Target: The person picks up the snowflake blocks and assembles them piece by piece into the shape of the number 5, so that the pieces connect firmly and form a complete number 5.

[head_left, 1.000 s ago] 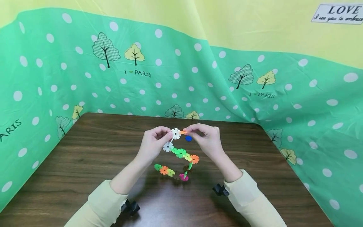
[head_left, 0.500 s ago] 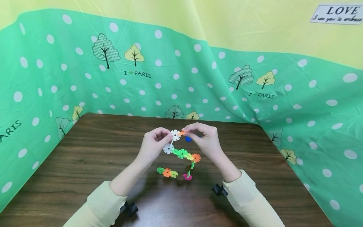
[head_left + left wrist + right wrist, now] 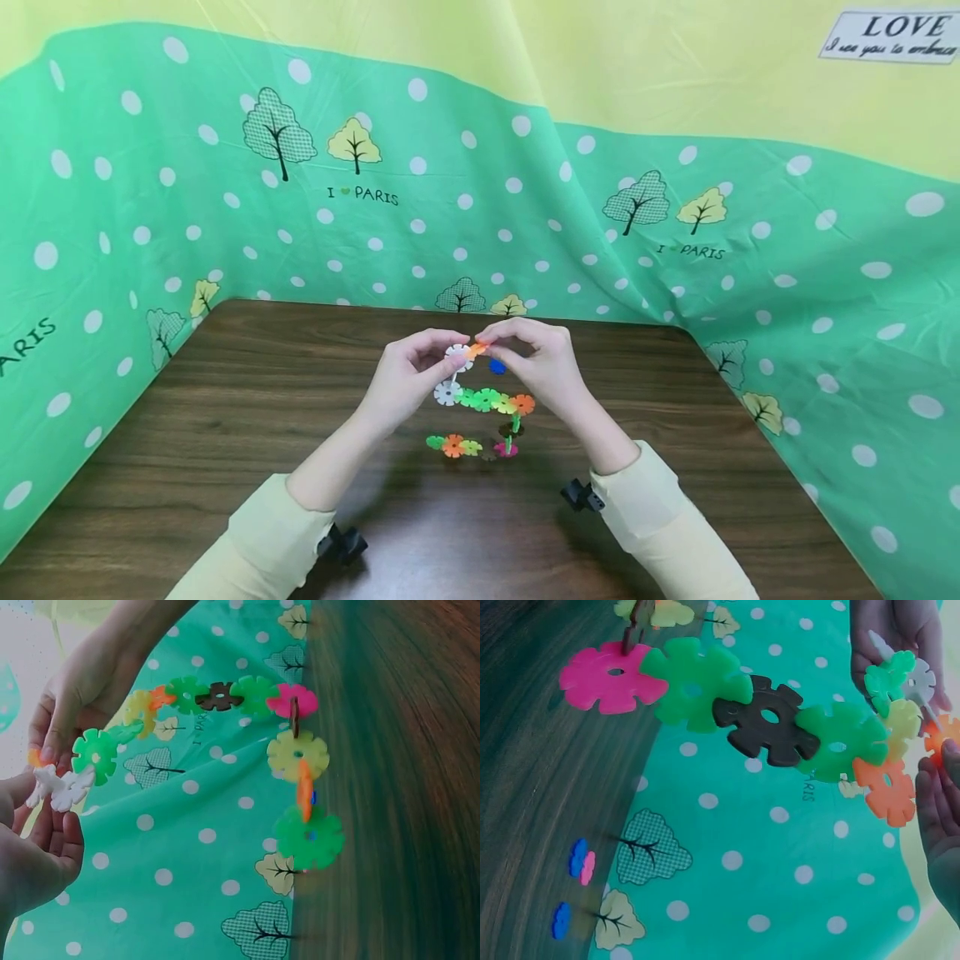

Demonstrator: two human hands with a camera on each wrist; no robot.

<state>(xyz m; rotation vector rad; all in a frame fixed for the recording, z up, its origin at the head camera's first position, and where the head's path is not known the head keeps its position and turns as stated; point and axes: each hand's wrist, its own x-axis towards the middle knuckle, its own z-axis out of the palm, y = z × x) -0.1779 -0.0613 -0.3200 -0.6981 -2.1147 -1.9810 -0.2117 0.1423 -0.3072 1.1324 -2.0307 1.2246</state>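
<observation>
In the head view, my left hand [image 3: 411, 371] pinches a white snowflake disc [image 3: 457, 358] at the top of a hanging chain of linked discs. My right hand [image 3: 546, 367] pinches an orange snowflake disc [image 3: 477, 349] against the white disc's edge; fingertips hide whether their slots interlock. Below the white disc hang a second white disc [image 3: 447, 393], green discs [image 3: 486, 400] and another orange disc [image 3: 522, 404]. The chain then drops to a pink disc [image 3: 506, 450] and turns left toward a green end disc [image 3: 436, 442]. The right wrist view shows a black disc [image 3: 769, 720] between green ones.
A loose blue disc [image 3: 497, 366] lies on the brown wooden table [image 3: 247, 417] behind the right hand. The right wrist view shows blue discs [image 3: 578, 857] and a small pink disc [image 3: 588, 868] on the tabletop. A green dotted curtain [image 3: 420, 192] surrounds the table.
My right hand has moved slightly left, bringing the orange disc over the white disc's edge. My left fingers have shifted further across the white disc. The chain's lower part has swung right.
</observation>
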